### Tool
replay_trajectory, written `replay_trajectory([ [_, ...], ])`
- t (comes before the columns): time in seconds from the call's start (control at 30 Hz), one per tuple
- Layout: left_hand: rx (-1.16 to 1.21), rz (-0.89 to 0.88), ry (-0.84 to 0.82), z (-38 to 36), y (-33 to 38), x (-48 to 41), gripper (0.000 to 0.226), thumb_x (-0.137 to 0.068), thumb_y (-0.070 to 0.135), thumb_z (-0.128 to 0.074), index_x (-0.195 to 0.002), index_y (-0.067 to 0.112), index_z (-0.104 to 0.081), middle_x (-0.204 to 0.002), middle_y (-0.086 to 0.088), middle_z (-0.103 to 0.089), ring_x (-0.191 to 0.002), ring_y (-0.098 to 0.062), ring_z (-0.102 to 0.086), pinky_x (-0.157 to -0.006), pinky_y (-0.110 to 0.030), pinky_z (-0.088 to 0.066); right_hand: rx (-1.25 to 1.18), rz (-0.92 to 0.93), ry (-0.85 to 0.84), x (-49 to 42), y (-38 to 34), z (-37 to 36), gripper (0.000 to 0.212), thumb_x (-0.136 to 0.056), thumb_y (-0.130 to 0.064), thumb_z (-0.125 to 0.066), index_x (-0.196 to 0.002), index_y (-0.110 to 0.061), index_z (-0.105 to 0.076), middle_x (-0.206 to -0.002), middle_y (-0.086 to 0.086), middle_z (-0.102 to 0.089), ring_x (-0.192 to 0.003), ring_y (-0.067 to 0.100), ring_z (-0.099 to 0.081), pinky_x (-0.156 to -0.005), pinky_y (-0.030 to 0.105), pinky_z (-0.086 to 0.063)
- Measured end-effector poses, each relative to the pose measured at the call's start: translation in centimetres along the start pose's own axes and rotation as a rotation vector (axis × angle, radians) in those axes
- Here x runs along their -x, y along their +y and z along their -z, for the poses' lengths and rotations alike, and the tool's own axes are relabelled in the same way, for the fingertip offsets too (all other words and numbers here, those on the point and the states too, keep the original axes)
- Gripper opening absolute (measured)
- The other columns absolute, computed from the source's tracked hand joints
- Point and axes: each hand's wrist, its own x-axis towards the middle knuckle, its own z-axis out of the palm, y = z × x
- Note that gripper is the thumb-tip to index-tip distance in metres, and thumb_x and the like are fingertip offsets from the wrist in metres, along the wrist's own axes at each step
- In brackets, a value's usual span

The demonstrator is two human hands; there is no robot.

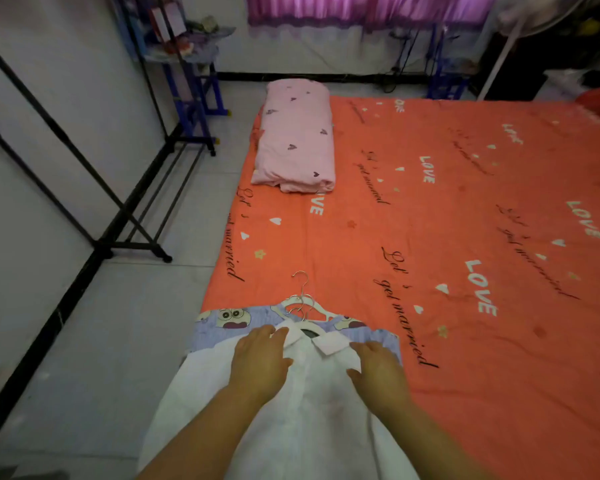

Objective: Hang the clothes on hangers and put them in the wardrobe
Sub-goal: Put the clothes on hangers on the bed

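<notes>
Both hands flat, palms down, fingers loosely spread, nothing pinched. Left hand [260, 362] presses on the left shoulder area of the white shirt [302, 410], fingertips touching the left collar flap. Right hand [378, 372] presses on the right shoulder area, just beside the right collar flap. Hands are apart, collar opening between them.

White shirt lies face up under both hands, collar pointing away from the person, body trailing back toward the camera and hanging off the bed edge. White hanger [303, 308] sits in the neck, just beyond the fingertips; several metal hooks bunch together there, so likely more than one hanger, count unclear.

Under the shirt, sticking out beyond and to either side of the hands: purple cartoon-print garment [215, 327], also at the bed edge.

All of this rests on the near-left corner of the orange bedsheet [447, 237]. Well beyond the hands on the sheet: folded pink quilt [295, 140]. Far left of the left hand, against the wall: black clothes rack [118, 202], rails bare in the visible part.
</notes>
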Motion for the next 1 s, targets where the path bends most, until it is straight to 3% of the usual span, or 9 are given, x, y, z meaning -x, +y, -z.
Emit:
replay_trajectory([
  [0.2, -0.042, -0.188, 0.063, 4.1, 1.8, 2.6, 0.046, -0.093, 0.039, -0.050, -0.136, 0.026, -0.040, -0.135, 0.005, -0.047, -0.124, -0.016, -0.043, -0.098, -0.029, -0.033, -0.011, -0.122, 0.102, 6.1, -0.1, 4.3, 0.046, -0.092, -0.031, -0.055, -0.136, -0.023, -0.044, -0.138, -0.002, -0.046, -0.126, 0.017, -0.041, -0.098, 0.023, -0.034],
  [0.33, -0.060, -0.386, 0.077, 6.2, 3.8, 5.3, 0.044, -0.093, 0.037, -0.049, -0.134, 0.026, -0.042, -0.133, 0.005, -0.048, -0.122, -0.017, -0.044, -0.094, -0.028, -0.034, -0.006, -0.300, 0.179, 12.8, -0.6, 6.3, 0.046, -0.091, -0.030, -0.055, -0.135, -0.022, -0.045, -0.134, -0.001, -0.049, -0.120, 0.020, -0.047, -0.094, 0.026, -0.038],
  [0.53, -0.145, -0.767, 0.030, 7.3, 8.5, 12.2, 0.040, -0.092, 0.041, -0.050, -0.127, 0.022, -0.048, -0.129, 0.001, -0.051, -0.117, -0.022, -0.048, -0.094, -0.032, -0.037, 0.023, -0.626, 0.269, 27.2, -2.0, 6.6, 0.054, -0.091, -0.030, -0.054, -0.141, -0.022, -0.038, -0.139, 0.005, -0.044, -0.127, 0.023, -0.043, -0.101, 0.030, -0.035],
  [0.77, -0.322, -1.174, -0.137, 5.3, 16.9, 25.3, 0.047, -0.090, 0.037, -0.053, -0.132, 0.018, -0.044, -0.132, -0.005, -0.049, -0.119, -0.026, -0.048, -0.093, -0.034, -0.040, -0.080, -1.075, 0.315, 47.8, -4.5, 4.1, 0.046, -0.089, -0.030, -0.055, -0.133, -0.020, -0.048, -0.134, 0.006, -0.050, -0.123, 0.026, -0.047, -0.101, 0.033, -0.040],
  [1.0, -0.490, -1.614, -0.190, 1.8, 25.2, 45.2, 0.049, -0.090, 0.041, -0.054, -0.130, 0.016, -0.044, -0.133, -0.010, -0.048, -0.121, -0.029, -0.048, -0.098, -0.038, -0.040, -0.213, -1.524, 0.452, 70.0, -10.6, -1.2, 0.054, -0.092, -0.034, -0.055, -0.142, -0.021, -0.038, -0.138, 0.006, -0.043, -0.124, 0.023, -0.045, -0.102, 0.031, -0.039],
])
